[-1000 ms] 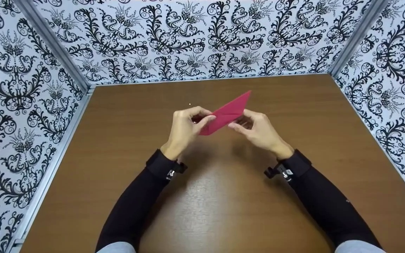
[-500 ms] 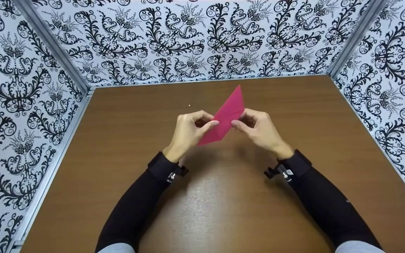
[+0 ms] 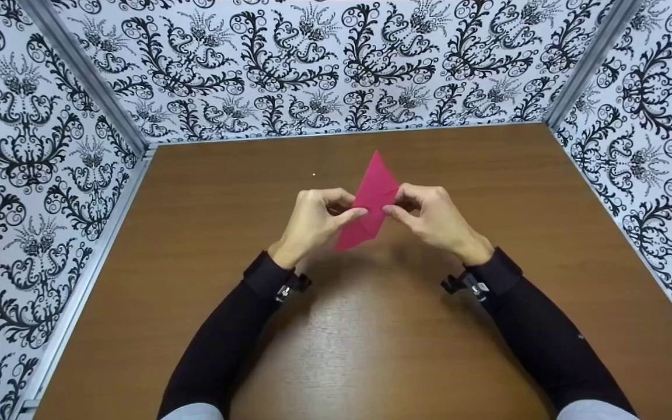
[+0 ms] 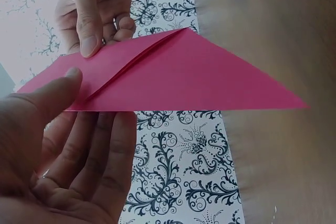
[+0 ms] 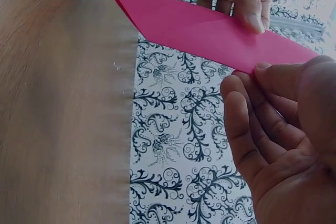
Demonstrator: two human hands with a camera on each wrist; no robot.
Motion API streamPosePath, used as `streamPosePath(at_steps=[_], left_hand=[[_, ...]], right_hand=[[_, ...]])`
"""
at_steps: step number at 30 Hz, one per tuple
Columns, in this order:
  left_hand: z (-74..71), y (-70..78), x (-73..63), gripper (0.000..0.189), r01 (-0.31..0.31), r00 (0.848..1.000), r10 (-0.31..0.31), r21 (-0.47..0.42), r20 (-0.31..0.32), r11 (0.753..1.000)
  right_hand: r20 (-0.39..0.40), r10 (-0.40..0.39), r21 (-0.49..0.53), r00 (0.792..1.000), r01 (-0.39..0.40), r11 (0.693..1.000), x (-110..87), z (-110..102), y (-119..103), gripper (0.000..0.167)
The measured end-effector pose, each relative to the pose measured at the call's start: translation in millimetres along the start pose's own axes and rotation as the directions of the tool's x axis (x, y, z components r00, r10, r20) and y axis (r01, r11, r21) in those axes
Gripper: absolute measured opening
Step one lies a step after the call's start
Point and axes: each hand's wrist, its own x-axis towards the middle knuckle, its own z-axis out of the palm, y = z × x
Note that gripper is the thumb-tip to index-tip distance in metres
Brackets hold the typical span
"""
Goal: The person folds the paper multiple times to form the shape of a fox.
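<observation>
A folded piece of pinkish-red paper (image 3: pixel 375 192) is held up above the table between both hands, its pointed end toward the back wall. My left hand (image 3: pixel 315 219) pinches its left edge, thumb on the near face and fingers behind. At the opposite edge, my right hand (image 3: pixel 432 219) pinches the paper between thumb and fingertips. In the left wrist view a slanting folded flap crosses the paper (image 4: pixel 173 77), which tapers to a sharp tip. The right wrist view shows the paper (image 5: pixel 189 27) with layered edges at its far end.
A brown wooden table (image 3: pixel 336 350) lies beneath the hands. White panels with black scrollwork (image 3: pixel 312 64) enclose it at the back and both sides, joined by grey metal posts (image 3: pixel 590 64). A tiny white speck (image 3: pixel 314 174) lies on the table behind the left hand.
The paper has turned counterclockwise, its tip swinging from the upper right to nearly straight away from me. Its lower end has come nearer. Both hands keep their pinch, shifting only slightly.
</observation>
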Motion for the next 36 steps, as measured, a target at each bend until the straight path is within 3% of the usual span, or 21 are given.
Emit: streamPosePath(at_steps=[5, 12, 19, 29, 36], left_hand=[[-0.1, 0.5, -0.2, 0.015, -0.023, 1.000, 0.023, 0.028, -0.013, 0.999], [0.9, 0.6, -0.8, 0.014, -0.016, 1.000, 0.015, 0.032, 0.009, 0.999], [0.0, 2.1, -1.1, 0.013, -0.026, 1.000, 0.025, 0.051, 0.008, 0.998], [-1.7, 0.9, 1.0, 0.013, -0.031, 0.999, 0.031, 0.005, -0.020, 1.000], [-2.5, -0.2, 0.4, 0.013, -0.028, 0.999, 0.027, -0.015, -0.033, 0.999]], right_hand=[[-0.035, -0.013, 0.012, 0.999, 0.014, 1.000, 1.0, 0, -1, 0.012], [-0.136, -0.022, 0.163, 0.990, 0.045, 0.986, 1.5, -1, -3, 0.009], [-0.171, -0.055, 0.182, 0.984, 0.086, 0.980, 1.2, -1, 0, 0.006], [-0.123, -0.088, 0.186, 0.989, 0.110, 0.976, 1.5, 4, 4, 0.005], [-0.054, -0.043, 0.223, 0.998, 0.054, 0.973, -0.7, 10, 5, 0.005]])
